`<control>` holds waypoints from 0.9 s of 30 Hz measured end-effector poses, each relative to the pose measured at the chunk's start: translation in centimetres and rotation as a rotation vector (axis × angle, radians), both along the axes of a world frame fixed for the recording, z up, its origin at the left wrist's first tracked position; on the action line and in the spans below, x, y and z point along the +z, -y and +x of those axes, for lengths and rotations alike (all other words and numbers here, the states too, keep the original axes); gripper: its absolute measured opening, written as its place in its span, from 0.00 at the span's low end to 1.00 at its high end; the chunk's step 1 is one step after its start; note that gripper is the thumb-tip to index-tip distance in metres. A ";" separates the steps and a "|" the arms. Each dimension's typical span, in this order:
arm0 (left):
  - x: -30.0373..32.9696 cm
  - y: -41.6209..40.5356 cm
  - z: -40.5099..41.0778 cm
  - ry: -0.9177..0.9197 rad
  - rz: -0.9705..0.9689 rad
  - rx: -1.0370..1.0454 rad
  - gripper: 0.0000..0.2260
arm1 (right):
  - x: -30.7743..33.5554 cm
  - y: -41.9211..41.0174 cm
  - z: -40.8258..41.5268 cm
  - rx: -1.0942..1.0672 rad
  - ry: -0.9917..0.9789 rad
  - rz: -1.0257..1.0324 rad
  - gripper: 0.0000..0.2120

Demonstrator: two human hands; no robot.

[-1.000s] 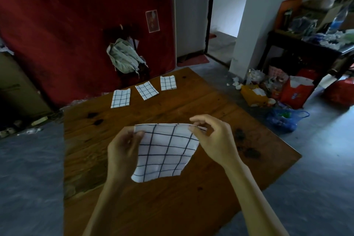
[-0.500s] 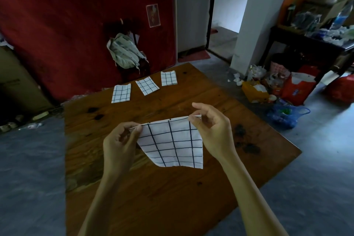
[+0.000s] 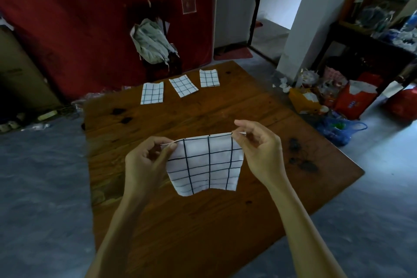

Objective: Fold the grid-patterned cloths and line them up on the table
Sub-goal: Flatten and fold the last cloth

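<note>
Two bare forearms in view, no sleeves reaching wrists; left hand (image 3: 144,162) and right hand (image 3: 262,153) ungloved, showed no rings, watch or bands; slim fingers, short nails

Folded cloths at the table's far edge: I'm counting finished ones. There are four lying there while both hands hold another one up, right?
Not quite. The head view shows three folded cloths; the left hand and right hand do hold another cloth up.
</note>
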State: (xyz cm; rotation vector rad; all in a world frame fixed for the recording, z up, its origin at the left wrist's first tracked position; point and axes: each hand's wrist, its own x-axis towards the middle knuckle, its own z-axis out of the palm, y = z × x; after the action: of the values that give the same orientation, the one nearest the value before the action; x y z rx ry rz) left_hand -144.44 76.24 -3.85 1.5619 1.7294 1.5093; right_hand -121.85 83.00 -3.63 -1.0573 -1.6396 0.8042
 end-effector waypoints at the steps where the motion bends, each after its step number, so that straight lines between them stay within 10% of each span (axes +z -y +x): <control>1: -0.2 0.2 -0.7 -0.007 -0.007 -0.007 0.06 | -0.1 0.1 -0.5 0.001 0.005 -0.003 0.13; 27: -22.0 -15.3 -7.8 0.040 -0.680 -0.108 0.11 | -23.1 -16.4 -7.5 -0.024 0.264 -0.558 0.10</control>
State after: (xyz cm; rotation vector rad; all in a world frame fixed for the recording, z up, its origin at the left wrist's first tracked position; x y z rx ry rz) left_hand -152.26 91.52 -25.81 1.2224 1.8295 0.7611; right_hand -129.36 99.40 -26.75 -1.6247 -1.6512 1.1853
